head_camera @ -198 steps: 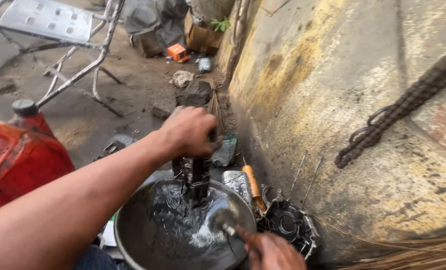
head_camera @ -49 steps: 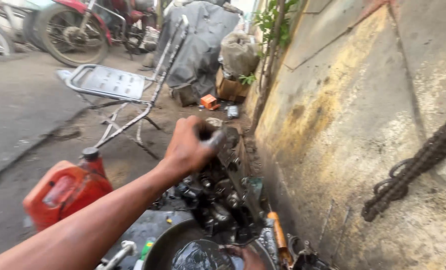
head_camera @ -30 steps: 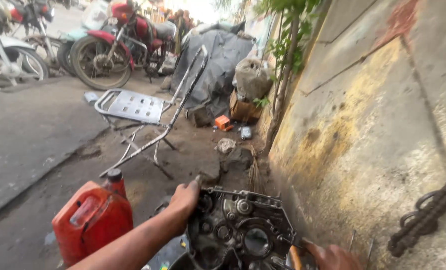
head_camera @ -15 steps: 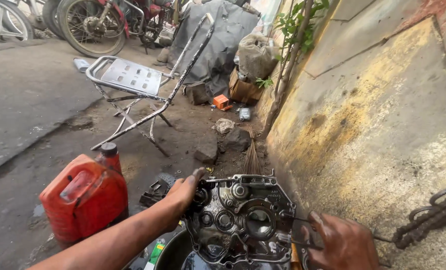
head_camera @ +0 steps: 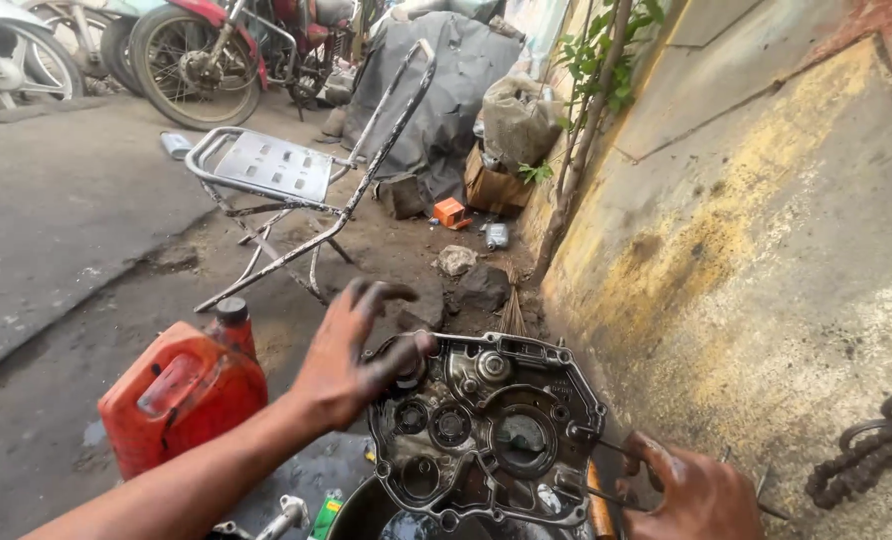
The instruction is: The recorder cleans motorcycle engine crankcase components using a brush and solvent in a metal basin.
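The left hand [head_camera: 351,355] is gripping the upper left edge of the greasy grey metal engine casing [head_camera: 486,430], fingers partly splayed; the right hand [head_camera: 701,495] is pinching thin studs at its right side; the casing is hanging over a dark metal basin [head_camera: 366,510] on the ground; oily fingers could let it slip and drop.

- Left hand [head_camera: 351,355] grips the upper left edge of an oily engine case [head_camera: 486,430].
- Right hand [head_camera: 701,495] holds its right side.
- Red jug [head_camera: 181,395] stands left; folding chair [head_camera: 276,175] beyond.
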